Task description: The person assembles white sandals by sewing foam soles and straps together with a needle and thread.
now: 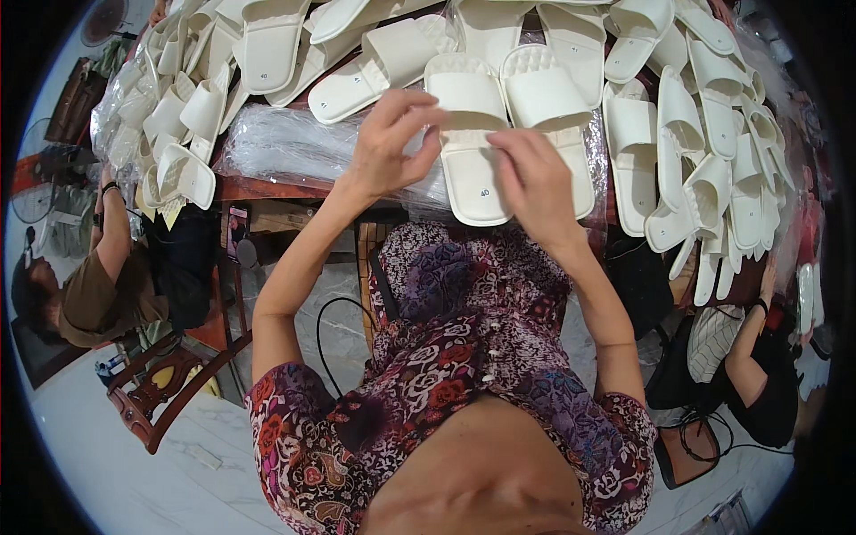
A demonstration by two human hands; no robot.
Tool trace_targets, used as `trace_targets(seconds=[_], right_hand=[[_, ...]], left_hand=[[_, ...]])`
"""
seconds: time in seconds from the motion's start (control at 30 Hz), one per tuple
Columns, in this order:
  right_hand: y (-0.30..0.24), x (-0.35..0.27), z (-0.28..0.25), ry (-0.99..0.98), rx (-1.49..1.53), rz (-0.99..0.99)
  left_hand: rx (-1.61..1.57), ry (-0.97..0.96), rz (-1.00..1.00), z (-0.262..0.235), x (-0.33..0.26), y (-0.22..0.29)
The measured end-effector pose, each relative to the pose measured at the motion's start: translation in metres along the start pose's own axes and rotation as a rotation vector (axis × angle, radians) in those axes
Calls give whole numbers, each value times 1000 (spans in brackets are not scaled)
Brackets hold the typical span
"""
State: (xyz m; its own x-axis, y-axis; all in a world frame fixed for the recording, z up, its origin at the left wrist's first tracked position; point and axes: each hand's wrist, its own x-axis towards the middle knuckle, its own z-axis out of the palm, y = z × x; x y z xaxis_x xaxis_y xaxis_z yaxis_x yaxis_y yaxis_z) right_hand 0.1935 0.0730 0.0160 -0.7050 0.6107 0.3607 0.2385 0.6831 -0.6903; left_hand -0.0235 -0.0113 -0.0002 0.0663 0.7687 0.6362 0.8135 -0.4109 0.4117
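Slide slippers [468,107], insole [470,189] dark-printed, are overhung at upper centre by left hand [390,143] and right hand [537,185], fingers [412,118] bent, apart.

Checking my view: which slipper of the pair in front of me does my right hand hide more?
The right slipper: your right hand hides much of its footbed, whereas the left slipper mostly shows.

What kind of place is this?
Perhaps a small slipper workshop: white slippers crowd the table, clear plastic lies beside them, and other people are on both sides.
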Motion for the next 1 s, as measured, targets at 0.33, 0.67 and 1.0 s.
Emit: trace_targets(seconds=[0.33,0.67,1.0], right_hand=[[-3,32,61,-99,-467,-109],[7,32,53,-69,-422,-138],[5,9,22,58,-202,-187]], left_hand=[[-125,-130,-413,11,13,-25],[-429,-216,-620,9,16,-31],[-421,-241,-538,7,16,-33]])
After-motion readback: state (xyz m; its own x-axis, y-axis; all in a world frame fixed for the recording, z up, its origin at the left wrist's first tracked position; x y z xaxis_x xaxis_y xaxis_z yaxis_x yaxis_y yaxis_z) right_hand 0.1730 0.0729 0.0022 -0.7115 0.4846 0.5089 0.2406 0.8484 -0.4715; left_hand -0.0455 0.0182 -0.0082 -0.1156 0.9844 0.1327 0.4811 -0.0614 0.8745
